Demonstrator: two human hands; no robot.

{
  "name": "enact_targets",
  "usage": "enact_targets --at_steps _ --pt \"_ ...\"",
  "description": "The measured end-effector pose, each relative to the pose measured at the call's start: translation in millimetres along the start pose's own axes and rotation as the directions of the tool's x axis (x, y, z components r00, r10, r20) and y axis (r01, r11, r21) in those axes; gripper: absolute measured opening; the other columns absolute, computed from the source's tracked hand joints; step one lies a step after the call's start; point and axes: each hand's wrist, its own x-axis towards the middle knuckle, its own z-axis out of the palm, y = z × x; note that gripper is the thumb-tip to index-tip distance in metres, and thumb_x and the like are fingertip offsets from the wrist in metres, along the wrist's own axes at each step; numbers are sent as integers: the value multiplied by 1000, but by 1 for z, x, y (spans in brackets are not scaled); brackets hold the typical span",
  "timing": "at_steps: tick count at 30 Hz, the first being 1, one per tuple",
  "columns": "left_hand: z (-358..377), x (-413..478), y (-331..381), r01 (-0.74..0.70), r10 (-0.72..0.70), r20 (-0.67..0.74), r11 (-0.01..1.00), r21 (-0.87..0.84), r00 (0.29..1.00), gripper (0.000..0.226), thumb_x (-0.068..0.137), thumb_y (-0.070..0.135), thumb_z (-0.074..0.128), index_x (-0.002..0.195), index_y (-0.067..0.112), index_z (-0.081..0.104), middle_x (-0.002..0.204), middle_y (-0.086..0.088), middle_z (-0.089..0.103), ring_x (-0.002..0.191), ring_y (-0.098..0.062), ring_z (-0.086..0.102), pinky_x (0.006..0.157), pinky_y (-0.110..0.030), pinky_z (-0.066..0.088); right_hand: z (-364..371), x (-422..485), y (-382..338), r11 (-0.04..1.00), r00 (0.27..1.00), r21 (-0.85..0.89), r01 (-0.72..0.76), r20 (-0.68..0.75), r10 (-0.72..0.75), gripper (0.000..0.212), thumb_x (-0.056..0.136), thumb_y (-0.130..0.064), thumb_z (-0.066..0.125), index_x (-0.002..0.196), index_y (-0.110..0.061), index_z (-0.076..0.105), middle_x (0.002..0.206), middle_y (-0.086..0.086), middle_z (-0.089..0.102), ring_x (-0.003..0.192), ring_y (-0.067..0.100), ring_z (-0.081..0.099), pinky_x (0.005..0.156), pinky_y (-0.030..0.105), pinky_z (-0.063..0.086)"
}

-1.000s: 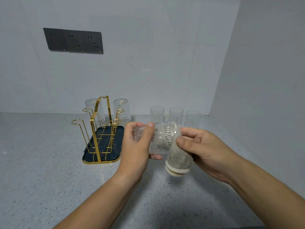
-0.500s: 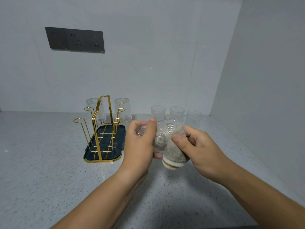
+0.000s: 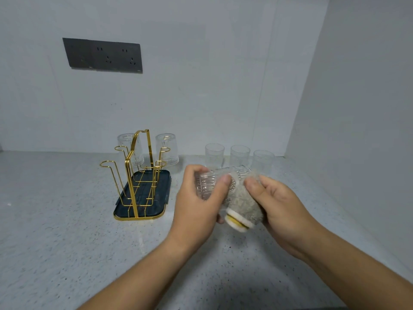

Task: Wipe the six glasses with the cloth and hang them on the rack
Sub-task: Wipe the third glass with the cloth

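We look down on a speckled grey counter point(image 3: 67, 220) in a corner, where a person's two bare hands work just above it. The left hand point(image 3: 196, 206) curls fingers and thumb round a patterned glass point(image 3: 209, 185) lying on its side, steadying it for rubbing. The right hand point(image 3: 286, 211) grips a grey cloth point(image 3: 243, 201) pressed against the glass's right end, we judge to wipe it. Far left stands a gold wire rack point(image 3: 138, 175) on a dark tray point(image 3: 125, 206). A left hung glass point(image 3: 131, 151) and a right hung glass point(image 3: 168, 148) sit upside down on its far prongs, likely so they drain. A row of three upright glasses point(image 3: 240, 155) stands just beyond the hands, apparently awaiting wiping
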Motion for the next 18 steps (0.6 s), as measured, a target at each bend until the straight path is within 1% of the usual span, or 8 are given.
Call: enact_targets --at_steps 2,5,8,10,11,13,15,18 --pt "-3 7 1 2 -1 -33 1000 26 999 27 95 30 71 105 11 55 76 9 68 57 -5 63 39 -28 51 4 -2 -4 1000 999 9 17 39 -17 33 98 -29 52 114 -5 67 101 11 80 93 26 78 77 31 62" --pt "-3 19 10 335 -333 41 938 -89 942 32 97 42 67 101 11 64 78 -4 71 56 -16 66 38 -25 48 3 -7 -1 976 995 -197 99 47 -91 12 102 -16 55 100 -14 66 83 -8 77 76 8 74 64 18 56" --pt "-12 26 17 723 -685 243 678 -132 686 36 93 50 69 94 14 72 72 -10 73 48 -22 67 36 -23 52 -3 -11 7 800 970 -549 242 148 -192 16 101 -28 61 96 -13 64 84 0 68 74 16 67 63 33 54" --pt "-18 25 19 791 -728 328 599 -126 603 42 92 52 69 97 11 73 74 -15 74 48 -27 69 38 -25 54 -6 -12 11 744 962 -609 273 193 -195 27 100 -35 59 102 -8 63 87 6 67 76 22 66 67 44 55" --pt "-18 23 19 780 -708 345 609 -143 616 42 93 53 68 99 11 74 76 -15 75 50 -27 70 40 -26 56 -6 -12 10 779 966 -572 259 173 -194 21 101 -31 60 105 -11 65 91 5 70 79 20 69 68 41 57" --pt "-13 17 18 641 -578 309 750 -165 755 38 96 52 64 105 15 72 83 -6 77 60 -19 74 43 -28 59 -2 -10 7 892 980 -406 197 65 -187 13 102 -24 58 108 -18 67 97 -1 75 87 13 73 71 27 59" --pt "-7 10 11 306 -293 181 950 -52 939 37 94 52 65 112 20 62 88 5 74 66 -7 70 47 -31 55 2 -6 3 977 993 -186 104 -42 -114 23 98 -30 55 109 -15 68 100 1 78 92 17 76 75 25 60" --pt "-12 14 -6 -93 85 51 979 180 995 44 82 67 67 104 31 54 83 14 69 66 -7 64 59 -39 54 5 -1 -3 998 1000 62 28 -15 -28 36 95 -32 54 119 -8 67 110 9 78 103 23 75 83 29 61"
